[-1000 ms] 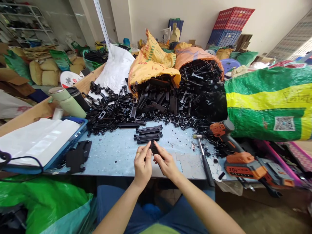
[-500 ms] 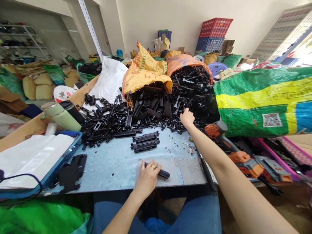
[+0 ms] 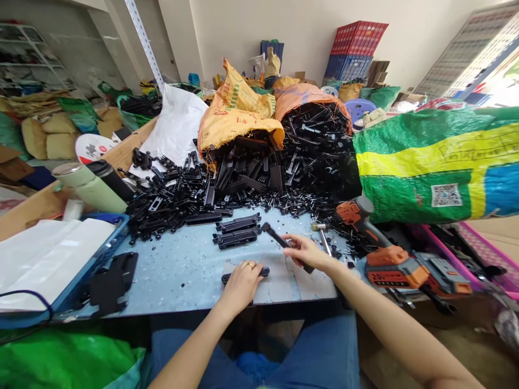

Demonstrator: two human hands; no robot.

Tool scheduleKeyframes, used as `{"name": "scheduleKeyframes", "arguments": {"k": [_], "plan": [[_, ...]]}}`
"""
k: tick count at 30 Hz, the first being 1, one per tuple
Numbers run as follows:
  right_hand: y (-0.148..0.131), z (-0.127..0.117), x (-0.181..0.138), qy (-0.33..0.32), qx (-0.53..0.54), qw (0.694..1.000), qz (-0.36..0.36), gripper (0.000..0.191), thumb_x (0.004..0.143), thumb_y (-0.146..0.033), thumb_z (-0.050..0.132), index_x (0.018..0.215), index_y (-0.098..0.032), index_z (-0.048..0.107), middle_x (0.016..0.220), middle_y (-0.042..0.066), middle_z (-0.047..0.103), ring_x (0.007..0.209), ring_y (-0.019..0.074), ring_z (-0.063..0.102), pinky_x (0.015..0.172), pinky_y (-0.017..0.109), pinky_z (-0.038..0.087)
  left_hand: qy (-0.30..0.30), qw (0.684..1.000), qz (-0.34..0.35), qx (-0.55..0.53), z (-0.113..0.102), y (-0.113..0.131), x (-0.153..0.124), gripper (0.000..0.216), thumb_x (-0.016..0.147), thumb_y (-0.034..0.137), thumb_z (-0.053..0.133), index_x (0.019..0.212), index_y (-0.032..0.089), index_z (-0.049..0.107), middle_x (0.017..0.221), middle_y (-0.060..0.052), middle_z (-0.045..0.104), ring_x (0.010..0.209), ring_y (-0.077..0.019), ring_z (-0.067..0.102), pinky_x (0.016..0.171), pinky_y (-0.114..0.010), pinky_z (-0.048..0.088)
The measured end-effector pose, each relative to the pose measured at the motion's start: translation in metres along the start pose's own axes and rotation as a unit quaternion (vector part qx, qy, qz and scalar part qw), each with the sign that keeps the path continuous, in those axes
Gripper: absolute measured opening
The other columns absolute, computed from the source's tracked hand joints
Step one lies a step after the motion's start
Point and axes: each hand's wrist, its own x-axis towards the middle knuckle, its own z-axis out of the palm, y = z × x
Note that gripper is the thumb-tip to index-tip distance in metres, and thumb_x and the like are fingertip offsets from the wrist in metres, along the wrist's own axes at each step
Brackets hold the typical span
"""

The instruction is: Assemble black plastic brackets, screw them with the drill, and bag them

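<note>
My left hand [image 3: 242, 282] is closed over a dark bar-shaped part [image 3: 264, 271] with rounded ends, holding it down on a flat plate at the table's front edge. To its right, my right hand [image 3: 303, 252] grips a slim black bar [image 3: 276, 235] with a small knobbed end. That bar is tilted, its knobbed end pointing up and left, above the table. Beyond my hands lie several assembled black pieces [image 3: 237, 232] side by side. A hammer [image 3: 322, 236] with a metal shaft lies beside my right wrist, its lower part hidden by my forearm.
Loose black parts [image 3: 162, 208] and small screws [image 3: 279, 202] heap along the table's back, spilling from a yellow sack [image 3: 239, 121] and an orange sack [image 3: 304, 97]. A cordless driver [image 3: 389, 259] lies right. At left are a blue basket [image 3: 117, 235] with paper and a green bottle [image 3: 91, 189].
My right hand has come back from the heap toward me and now holds a slim black bar. My left hand stays on its part, which has turned nearer to level.
</note>
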Motion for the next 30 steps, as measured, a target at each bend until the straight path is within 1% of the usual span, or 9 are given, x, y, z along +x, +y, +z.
{"name": "scheduleKeyframes", "arguments": {"k": [2, 5, 7, 10, 15, 19, 22, 24, 30], "plan": [[-0.004, 0.006, -0.028, -0.022, -0.113, 0.993, -0.04, 0.034, 0.079, -0.044, 0.055, 0.1, -0.018, 0.055, 0.072, 0.0, 0.058, 0.06, 0.0138, 0.052, 0.057, 0.025, 0.04, -0.004, 1.0, 0.005, -0.018, 0.002, -0.002, 0.003, 0.03, 0.088, 0.022, 0.043, 0.115, 0.021, 0.053, 0.097, -0.008, 0.058, 0.093, -0.0222, 0.054, 0.081, -0.035, 0.044], [-0.01, 0.01, -0.054, -0.066, -0.26, 0.959, -0.09, 0.033, 0.084, -0.046, 0.051, 0.1, -0.018, 0.054, 0.078, 0.003, 0.06, 0.069, 0.0164, 0.054, 0.062, 0.026, 0.039, -0.021, 0.999, 0.007, -0.031, 0.002, -0.005, 0.005, 0.03, 0.088, 0.023, 0.042, 0.116, 0.021, 0.053, 0.099, -0.008, 0.058, 0.095, -0.0219, 0.054, 0.083, -0.036, 0.043], [-0.011, 0.013, -0.063, -0.101, -0.333, 0.929, -0.125, 0.033, 0.088, -0.048, 0.043, 0.102, -0.02, 0.054, 0.083, 0.005, 0.061, 0.073, 0.0175, 0.055, 0.066, 0.027, 0.038, -0.03, 0.999, 0.009, -0.039, 0.002, -0.005, 0.005, 0.031, 0.088, 0.024, 0.042, 0.117, 0.02, 0.052, 0.102, -0.008, 0.058, 0.098, -0.022, 0.053, 0.086, -0.036, 0.043], [-0.009, 0.022, -0.065, -0.107, -0.417, 0.888, -0.16, 0.036, 0.092, -0.047, 0.035, 0.094, -0.019, 0.056, 0.087, 0.007, 0.059, 0.078, 0.0186, 0.055, 0.068, 0.028, 0.037, -0.043, 0.998, 0.01, -0.04, -0.001, -0.004, 0.006, 0.032, 0.089, 0.025, 0.04, 0.119, 0.02, 0.051, 0.105, -0.009, 0.057, 0.101, -0.022, 0.052, 0.088, -0.036, 0.041], [0.001, 0.038, -0.058, -0.074, -0.463, 0.868, -0.167, 0.036, 0.091, -0.048, 0.035, 0.092, -0.017, 0.054, 0.086, 0.006, 0.058, 0.076, 0.0183, 0.054, 0.064, 0.029, 0.034, -0.075, 0.997, 0.003, -0.013, -0.006, 0.003, 0.007, 0.035, 0.09, 0.027, 0.036, 0.123, 0.02, 0.046, 0.113, -0.01, 0.054, 0.106, -0.0229, 0.048, 0.093, -0.038, 0.037], [0.006, 0.044, -0.056, -0.051, -0.486, 0.856, -0.169, 0.031, 0.091, -0.046, 0.039, 0.09, -0.018, 0.053, 0.084, 0.005, 0.058, 0.08, 0.0189, 0.052, 0.064, 0.029, 0.032, -0.075, 0.997, -0.003, -0.007, -0.009, 0.011, 0.005, 0.033, 0.088, 0.036, 0.04, 0.116, 0.021, 0.049, 0.108, -0.008, 0.056, 0.103, -0.0243, 0.049, 0.09, -0.04, 0.037], [0.002, 0.047, -0.059, -0.022, -0.503, 0.849, -0.16, 0.028, 0.091, -0.045, 0.041, 0.089, -0.019, 0.053, 0.082, 0.004, 0.057, 0.079, 0.0188, 0.05, 0.063, 0.03, 0.029, -0.051, 0.999, 0.004, 0.0, -0.007, 0.013, 0.004, 0.052, 0.076, 0.053, 0.055, 0.115, 0.02, 0.046, 0.105, -0.008, 0.056, 0.1, -0.0272, 0.05, 0.087, -0.041, 0.038], [-0.004, 0.049, -0.061, 0.003, -0.515, 0.843, -0.157, 0.025, 0.091, -0.043, 0.041, 0.09, -0.02, 0.052, 0.082, 0.003, 0.057, 0.078, 0.019, 0.049, 0.062, 0.031, 0.028, -0.03, 1.0, 0.002, 0.005, -0.004, 0.013, 0.002, 0.063, 0.066, 0.056, 0.064, 0.113, 0.019, 0.046, 0.103, -0.009, 0.056, 0.097, -0.028, 0.051, 0.085, -0.04, 0.039], [-0.025, 0.048, -0.061, 0.033, -0.54, 0.821, -0.18, 0.015, 0.09, -0.034, 0.047, 0.091, -0.02, 0.052, 0.081, 0.004, 0.056, 0.077, 0.0188, 0.047, 0.063, 0.031, 0.026, 0.023, 1.0, 0.008, -0.003, 0.001, 0.007, -0.003, 0.049, 0.071, 0.056, 0.06, 0.101, 0.019, 0.048, 0.093, -0.008, 0.058, 0.088, -0.0256, 0.055, 0.073, -0.035, 0.042]]}}
